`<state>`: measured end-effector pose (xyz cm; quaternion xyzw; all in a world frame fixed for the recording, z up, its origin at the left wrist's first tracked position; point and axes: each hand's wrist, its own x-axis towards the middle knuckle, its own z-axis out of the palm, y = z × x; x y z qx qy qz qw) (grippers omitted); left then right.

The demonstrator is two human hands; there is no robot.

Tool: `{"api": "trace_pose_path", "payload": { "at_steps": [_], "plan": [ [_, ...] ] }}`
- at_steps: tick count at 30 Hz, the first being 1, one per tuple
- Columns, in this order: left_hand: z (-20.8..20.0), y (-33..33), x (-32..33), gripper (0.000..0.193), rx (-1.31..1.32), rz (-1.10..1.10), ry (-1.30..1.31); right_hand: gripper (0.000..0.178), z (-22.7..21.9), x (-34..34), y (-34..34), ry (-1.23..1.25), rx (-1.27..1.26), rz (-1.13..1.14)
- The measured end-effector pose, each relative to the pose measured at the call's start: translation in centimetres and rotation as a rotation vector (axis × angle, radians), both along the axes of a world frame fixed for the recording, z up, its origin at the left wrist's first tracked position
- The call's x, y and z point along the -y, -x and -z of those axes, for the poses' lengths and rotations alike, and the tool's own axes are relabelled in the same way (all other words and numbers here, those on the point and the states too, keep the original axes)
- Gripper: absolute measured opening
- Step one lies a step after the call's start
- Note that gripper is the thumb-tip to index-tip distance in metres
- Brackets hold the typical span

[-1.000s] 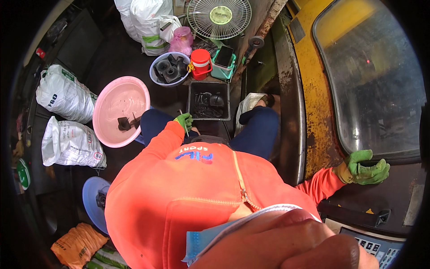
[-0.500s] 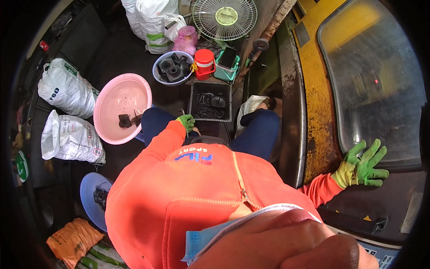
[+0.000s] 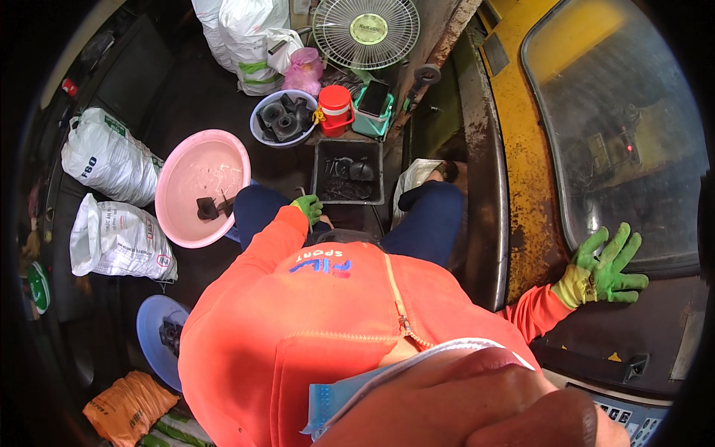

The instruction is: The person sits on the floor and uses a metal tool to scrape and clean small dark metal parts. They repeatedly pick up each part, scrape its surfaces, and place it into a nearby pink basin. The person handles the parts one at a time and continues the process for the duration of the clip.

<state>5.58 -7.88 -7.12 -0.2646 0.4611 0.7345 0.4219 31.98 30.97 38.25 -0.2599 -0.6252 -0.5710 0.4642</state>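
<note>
My right hand [image 3: 609,274], in a green and yellow glove, lies spread against the yellow machine door [image 3: 532,216], by the lower corner of its window [image 3: 633,149]. Its fingers are stretched apart and hold nothing. My left hand [image 3: 307,208], gloved the same way, rests near my left thigh with its fingers curled. A small thin end sticks up beside it, too small to name. In front of that hand stands a black square tray [image 3: 318,168] with dark moulded parts and thin black scraps [image 3: 346,186] in it.
At left stand a pink basin [image 3: 167,167] with dark parts, white sacks [image 3: 112,160], a blue basin [image 3: 153,328] and an orange bag [image 3: 130,410]. Ahead are a pale blue basin [image 3: 257,127] of black parts, a red jug [image 3: 336,108], a green basket [image 3: 370,123] and a fan [image 3: 387,41].
The view has shifted slightly. Both hands keep about the same places. Behind the door's window, more of the machine's lit inside shows now.
</note>
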Motion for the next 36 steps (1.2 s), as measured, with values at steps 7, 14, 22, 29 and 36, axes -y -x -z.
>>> {"api": "trace_pose_path", "payload": {
  "at_steps": [7, 14, 22, 29, 36],
  "plan": [
    [0.0, 0.0, 0.5, 0.019, -0.081, 0.088, -0.070, 0.028, 0.2, -0.3, 0.0, 0.054, -0.019, -0.023],
    [0.1, 0.0, 0.1, 0.016, -0.040, 0.022, -0.015, 0.033, 0.5, -0.1, 0.1, 0.027, -0.046, 0.020],
    [0.4, 0.3, 0.1, 0.016, 0.022, 0.004, 0.026, 0.042, 0.1, -0.1, 0.0, 0.078, -0.032, -0.098],
    [1.0, 0.4, 0.4, 0.017, 0.016, 0.037, -0.021, 0.041, 0.1, -0.3, 0.0, 0.048, -0.035, -0.100],
    [0.9, 0.3, 0.3, 0.016, 0.022, 0.035, 0.027, 0.040, 0.0, -0.1, -0.1, 0.050, -0.031, -0.102]
  ]
}}
